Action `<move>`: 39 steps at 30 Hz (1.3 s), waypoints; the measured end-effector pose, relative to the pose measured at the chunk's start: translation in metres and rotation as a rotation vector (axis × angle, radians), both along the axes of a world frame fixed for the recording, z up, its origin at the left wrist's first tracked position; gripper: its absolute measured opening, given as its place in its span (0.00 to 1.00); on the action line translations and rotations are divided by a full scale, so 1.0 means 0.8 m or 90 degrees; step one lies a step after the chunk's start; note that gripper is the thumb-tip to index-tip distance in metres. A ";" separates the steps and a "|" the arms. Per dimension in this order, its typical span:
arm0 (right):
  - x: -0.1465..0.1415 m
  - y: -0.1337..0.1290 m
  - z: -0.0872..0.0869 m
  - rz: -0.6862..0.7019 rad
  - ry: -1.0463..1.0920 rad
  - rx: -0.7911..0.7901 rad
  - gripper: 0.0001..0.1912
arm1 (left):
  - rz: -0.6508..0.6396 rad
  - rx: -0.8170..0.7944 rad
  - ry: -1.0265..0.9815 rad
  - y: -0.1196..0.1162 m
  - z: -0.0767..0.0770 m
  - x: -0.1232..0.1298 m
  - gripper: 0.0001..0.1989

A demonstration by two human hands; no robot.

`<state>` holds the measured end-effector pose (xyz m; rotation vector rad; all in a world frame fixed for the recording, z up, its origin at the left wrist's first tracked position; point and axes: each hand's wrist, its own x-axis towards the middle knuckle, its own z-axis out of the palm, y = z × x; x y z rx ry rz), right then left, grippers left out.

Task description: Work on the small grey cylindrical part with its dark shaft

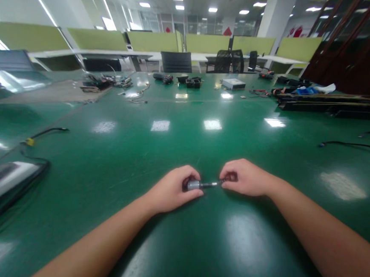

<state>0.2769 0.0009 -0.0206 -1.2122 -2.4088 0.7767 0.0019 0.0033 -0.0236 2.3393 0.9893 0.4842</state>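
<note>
Near the middle of the green table (178, 146), my left hand (179, 187) is closed around a grey and black cylindrical tool (194, 185). The tool's thin dark shaft with a silvery tip points right, toward my other hand. My right hand (244, 177) is closed in a pinch just beyond that tip. A small dark item shows partly between its fingertips, too small to make out. Whether the tip touches this item cannot be told.
A laptop-like device (5, 184) with a black cable lies at the left. Black cables (351, 144) lie at the right. Farther back are a grey box (233, 83), black parts (193, 82), tangled wires (122, 81) and long dark strips (335, 105).
</note>
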 end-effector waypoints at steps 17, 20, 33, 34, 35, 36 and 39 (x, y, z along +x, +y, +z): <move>-0.045 -0.005 -0.018 0.026 0.059 0.091 0.06 | -0.015 0.017 -0.001 0.009 -0.006 0.019 0.13; -0.046 -0.007 -0.016 0.036 0.064 0.074 0.08 | 0.000 0.017 0.006 0.008 -0.007 0.020 0.15; -0.044 -0.008 -0.014 0.052 0.066 0.093 0.08 | 0.001 0.043 0.021 0.007 -0.006 0.021 0.14; -0.044 -0.008 -0.015 0.054 0.067 0.095 0.08 | -0.001 0.046 0.020 0.007 -0.006 0.021 0.13; -0.044 -0.008 -0.015 0.055 0.067 0.097 0.08 | -0.004 0.049 0.015 0.007 -0.006 0.020 0.13; -0.044 -0.008 -0.015 0.055 0.065 0.097 0.08 | -0.008 0.051 0.011 0.007 -0.005 0.020 0.13; -0.044 -0.007 -0.016 0.055 0.063 0.096 0.08 | -0.019 0.050 0.005 0.008 -0.004 0.020 0.12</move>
